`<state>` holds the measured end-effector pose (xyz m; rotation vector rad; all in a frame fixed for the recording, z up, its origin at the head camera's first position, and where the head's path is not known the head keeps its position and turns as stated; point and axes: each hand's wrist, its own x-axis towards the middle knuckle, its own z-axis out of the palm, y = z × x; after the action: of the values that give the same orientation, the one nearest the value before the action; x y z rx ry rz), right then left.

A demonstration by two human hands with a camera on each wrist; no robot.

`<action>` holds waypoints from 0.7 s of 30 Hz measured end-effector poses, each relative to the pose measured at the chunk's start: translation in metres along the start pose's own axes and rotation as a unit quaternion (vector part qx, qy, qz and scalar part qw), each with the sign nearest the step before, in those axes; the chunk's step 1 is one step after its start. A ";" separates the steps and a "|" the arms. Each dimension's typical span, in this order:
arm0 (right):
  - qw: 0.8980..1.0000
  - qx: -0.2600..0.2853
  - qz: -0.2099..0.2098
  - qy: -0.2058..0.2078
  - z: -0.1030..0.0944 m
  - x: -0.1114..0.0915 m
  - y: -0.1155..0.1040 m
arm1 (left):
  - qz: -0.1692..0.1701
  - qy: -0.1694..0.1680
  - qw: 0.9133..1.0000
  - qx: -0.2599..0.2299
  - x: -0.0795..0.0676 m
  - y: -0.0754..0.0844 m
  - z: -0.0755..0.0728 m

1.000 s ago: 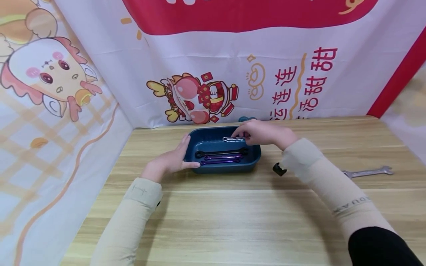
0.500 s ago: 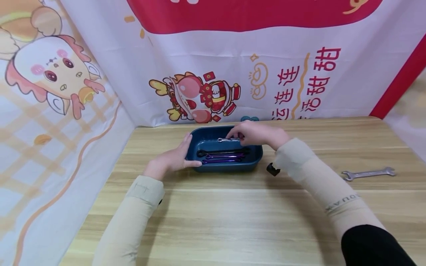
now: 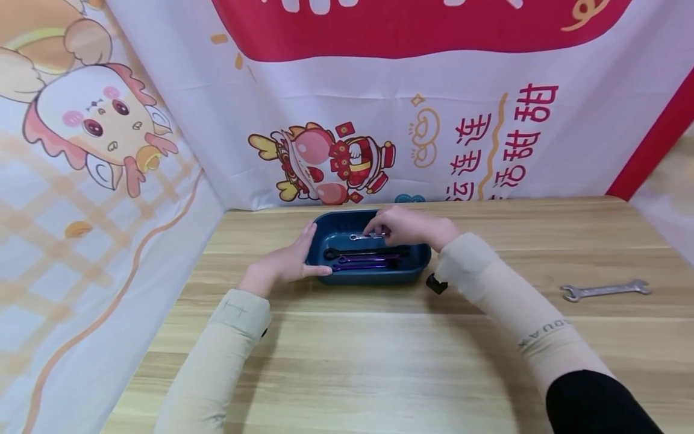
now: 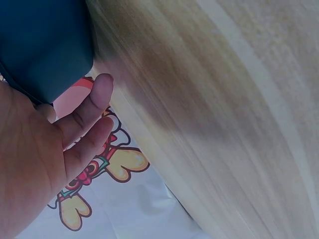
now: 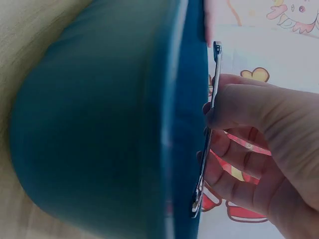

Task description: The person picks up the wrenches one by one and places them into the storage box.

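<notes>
Small, shiny silver wrench, pinched mid-length in the right fingers, lengthwise over a bin's 12 o'clock half, ring end toward 9 o'clock. The bin, blue, oblong, round-cornered, stands upright on the bench.

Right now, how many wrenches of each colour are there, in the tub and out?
Black wrench: 1, in the tub
Purple wrenches: 2, in the tub
Silver wrenches: 2, one pinched by the right fingers, one on the table
Total: 5

Five wrenches, one tray
</notes>
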<state>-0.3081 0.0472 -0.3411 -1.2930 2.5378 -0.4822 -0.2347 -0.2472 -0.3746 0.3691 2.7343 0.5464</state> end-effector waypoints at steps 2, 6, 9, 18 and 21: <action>1.000 0.004 -0.004 0.002 0.003 0.003 0.002 | -0.004 0.000 1.000 0.002 0.000 0.000 0.000; 1.000 0.012 0.000 -0.005 0.008 0.007 0.004 | -0.007 -0.001 1.000 0.006 0.000 -0.001 0.000; 1.000 0.014 0.007 -0.015 0.010 0.010 0.005 | -0.009 -0.002 1.000 0.005 0.000 -0.002 0.001; 1.000 0.002 0.008 -0.019 0.017 0.015 0.006 | -0.004 0.000 1.000 -0.003 0.000 -0.001 0.002; 1.000 0.004 0.012 -0.020 0.019 0.016 0.007 | -0.001 0.002 1.000 -0.004 0.000 -0.001 0.002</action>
<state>-0.3155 0.0350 -0.3621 -1.2547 2.5132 -0.4576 -0.2340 -0.2478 -0.3772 0.3647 2.7351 0.5580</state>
